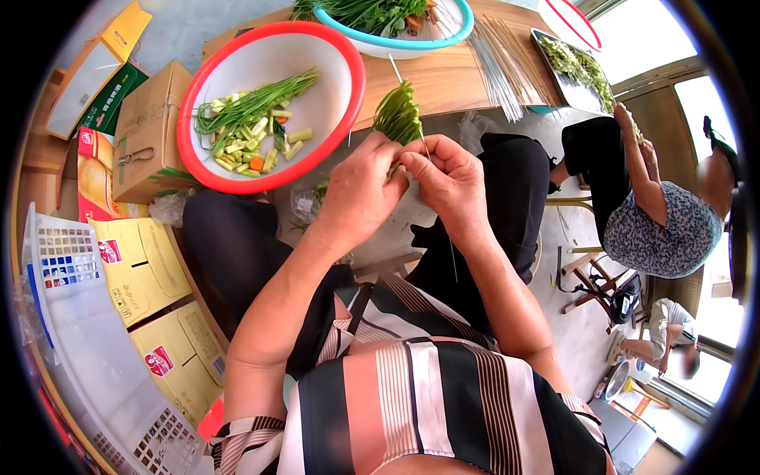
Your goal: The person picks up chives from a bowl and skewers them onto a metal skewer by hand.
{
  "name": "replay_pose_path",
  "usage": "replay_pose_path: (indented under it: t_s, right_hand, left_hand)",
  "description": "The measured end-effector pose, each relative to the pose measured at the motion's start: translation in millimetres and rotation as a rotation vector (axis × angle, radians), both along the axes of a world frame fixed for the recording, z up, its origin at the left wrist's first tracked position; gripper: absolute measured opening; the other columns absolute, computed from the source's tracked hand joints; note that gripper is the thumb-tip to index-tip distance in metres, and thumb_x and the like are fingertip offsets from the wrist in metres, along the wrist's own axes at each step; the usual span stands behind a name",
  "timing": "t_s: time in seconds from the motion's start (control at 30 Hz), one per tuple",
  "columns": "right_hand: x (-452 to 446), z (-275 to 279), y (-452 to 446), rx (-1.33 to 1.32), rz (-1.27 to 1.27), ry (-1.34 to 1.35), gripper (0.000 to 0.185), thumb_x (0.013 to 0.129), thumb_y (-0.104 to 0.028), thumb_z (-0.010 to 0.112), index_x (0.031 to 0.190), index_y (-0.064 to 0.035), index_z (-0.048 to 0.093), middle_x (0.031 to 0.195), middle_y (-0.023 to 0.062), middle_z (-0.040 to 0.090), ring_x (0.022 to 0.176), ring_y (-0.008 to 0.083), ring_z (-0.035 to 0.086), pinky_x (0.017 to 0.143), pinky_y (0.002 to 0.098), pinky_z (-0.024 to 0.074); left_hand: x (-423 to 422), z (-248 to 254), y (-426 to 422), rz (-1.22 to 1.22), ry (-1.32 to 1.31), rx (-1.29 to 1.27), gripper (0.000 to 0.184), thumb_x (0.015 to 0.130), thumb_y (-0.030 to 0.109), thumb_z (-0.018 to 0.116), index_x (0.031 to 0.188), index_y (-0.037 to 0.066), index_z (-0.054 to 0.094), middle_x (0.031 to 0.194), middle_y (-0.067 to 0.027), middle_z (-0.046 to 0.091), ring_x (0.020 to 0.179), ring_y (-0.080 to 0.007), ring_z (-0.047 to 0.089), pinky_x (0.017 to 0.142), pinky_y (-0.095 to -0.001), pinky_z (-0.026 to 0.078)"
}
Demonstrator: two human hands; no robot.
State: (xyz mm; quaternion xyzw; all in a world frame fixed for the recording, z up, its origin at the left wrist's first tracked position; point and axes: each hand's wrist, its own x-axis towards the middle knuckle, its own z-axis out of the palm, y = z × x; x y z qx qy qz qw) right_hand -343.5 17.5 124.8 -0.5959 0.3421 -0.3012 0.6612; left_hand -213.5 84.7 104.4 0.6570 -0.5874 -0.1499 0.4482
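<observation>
Between my two hands a bundle of green chives (398, 115) points up over my lap. My left hand (356, 190) is closed around the lower end of the bundle. Beside it my right hand (451, 186) pinches a thin skewer (454, 257), whose end hangs below the palm. Another thin tip sticks out above the chives; whether it is the same skewer I cannot tell. Just beyond my left hand a red-rimmed white basin (328, 63) holds cut green stalks (245, 142), long chives (277, 95) and orange carrot pieces (256, 163).
A wooden table (443, 75) bears a blue-rimmed basin (467, 28) of greens, many loose skewers (495, 67) and a tray (571, 87) of skewered greens. Cardboard boxes (150, 119) and a white plastic crate (79, 332) stand left. A seated person (665, 226) works at right.
</observation>
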Motion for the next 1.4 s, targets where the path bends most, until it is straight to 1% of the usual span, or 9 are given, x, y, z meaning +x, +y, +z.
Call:
replay_pose_path:
  t_s: [0.07, 0.13, 0.27, 0.43, 0.53, 0.6, 0.8, 1.1, 1.4]
  right_hand:
    - [0, -2, -3, 0.061, -0.043, -0.064, 0.011, 0.089, -0.011, 0.066, 0.092, -0.0012, 0.064, 0.062, -0.0073, 0.055, 0.051, -0.0022, 0.037, 0.045, 0.0158, 0.0261]
    - [-4, -1, -7, 0.106, -0.065, -0.075, 0.011, 0.089, -0.012, 0.066, 0.092, -0.0013, 0.064, 0.062, -0.0077, 0.054, 0.050, -0.0020, 0.036, 0.044, 0.0160, 0.0258]
    - [-4, -1, -9, 0.145, -0.103, -0.089, 0.011, 0.091, -0.013, 0.064, 0.093, -0.0019, 0.062, 0.058, -0.0062, 0.048, 0.042, 0.0007, 0.034, 0.038, 0.0176, 0.0234]
    - [-7, -8, -10, 0.063, -0.059, -0.078, 0.015, 0.091, -0.011, 0.064, 0.102, -0.0007, 0.063, 0.058, -0.0081, 0.047, 0.043, -0.0005, 0.034, 0.039, 0.0170, 0.0224]
    - [-9, -9, -8, -0.139, -0.033, 0.013, 0.019, 0.091, -0.007, 0.063, 0.108, -0.0003, 0.064, 0.059, -0.0114, 0.044, 0.047, -0.0024, 0.032, 0.043, 0.0161, 0.0210]
    - [-8, -5, -6, -0.244, -0.080, 0.128, 0.016, 0.087, -0.006, 0.066, 0.102, -0.0024, 0.066, 0.055, -0.0108, 0.037, 0.052, -0.0005, 0.029, 0.048, 0.0184, 0.0240]
    - [-10, -9, -7, -0.289, -0.084, 0.151, 0.010, 0.086, -0.005, 0.066, 0.096, -0.0019, 0.066, 0.054, -0.0092, 0.038, 0.052, -0.0002, 0.030, 0.047, 0.0190, 0.0248]
    - [-6, -4, -3, -0.459, -0.097, 0.253, 0.010, 0.084, -0.003, 0.066, 0.094, -0.0024, 0.065, 0.052, -0.0041, 0.038, 0.050, 0.0014, 0.033, 0.046, 0.0204, 0.0292]
    - [-2, -9, 1, -0.619, -0.172, 0.258, 0.008, 0.084, -0.004, 0.065, 0.091, -0.0026, 0.061, 0.050, -0.0010, 0.042, 0.048, 0.0043, 0.036, 0.045, 0.0228, 0.0334]
  left_hand:
    - [3, 0, 0, -0.051, 0.134, 0.004, 0.015, 0.080, 0.004, 0.064, 0.092, -0.002, 0.059, 0.088, -0.0112, 0.060, 0.079, -0.0283, 0.062, 0.070, -0.0382, 0.050]
    - [6, 0, 0, -0.145, 0.773, 0.041, 0.012, 0.084, 0.004, 0.065, 0.092, -0.002, 0.060, 0.084, -0.0044, 0.063, 0.072, -0.0126, 0.060, 0.064, -0.0284, 0.048]
    - [15, 2, 2, -0.139, 0.805, 0.061, 0.004, 0.088, 0.000, 0.061, 0.093, 0.000, 0.062, 0.076, 0.0036, 0.060, 0.067, -0.0009, 0.051, 0.059, -0.0172, 0.042]
    - [17, 6, 3, -0.098, 0.728, 0.069, 0.006, 0.089, 0.001, 0.062, 0.094, -0.001, 0.062, 0.077, 0.0037, 0.059, 0.067, -0.0015, 0.051, 0.059, -0.0171, 0.042]
    - [18, 4, 3, -0.099, 0.681, 0.067, 0.007, 0.090, 0.003, 0.061, 0.096, -0.001, 0.061, 0.077, 0.0040, 0.058, 0.066, -0.0016, 0.050, 0.059, -0.0165, 0.041]
    - [17, 4, 2, -0.103, 0.670, 0.060, 0.007, 0.090, 0.003, 0.061, 0.096, -0.001, 0.061, 0.077, 0.0039, 0.058, 0.066, -0.0016, 0.050, 0.059, -0.0165, 0.041]
    - [17, 9, 1, -0.115, 0.739, 0.055, 0.004, 0.087, -0.001, 0.063, 0.091, -0.001, 0.062, 0.076, 0.0009, 0.061, 0.068, -0.0035, 0.054, 0.061, -0.0195, 0.045]
    - [14, 7, 2, -0.113, 0.673, 0.065, 0.013, 0.086, 0.000, 0.066, 0.099, -0.002, 0.063, 0.081, 0.0009, 0.063, 0.070, -0.0014, 0.055, 0.061, -0.0159, 0.044]
    - [9, 14, 3, -0.048, 0.540, 0.059, 0.006, 0.086, 0.001, 0.067, 0.089, -0.002, 0.065, 0.074, 0.0033, 0.062, 0.064, -0.0003, 0.053, 0.054, -0.0161, 0.041]
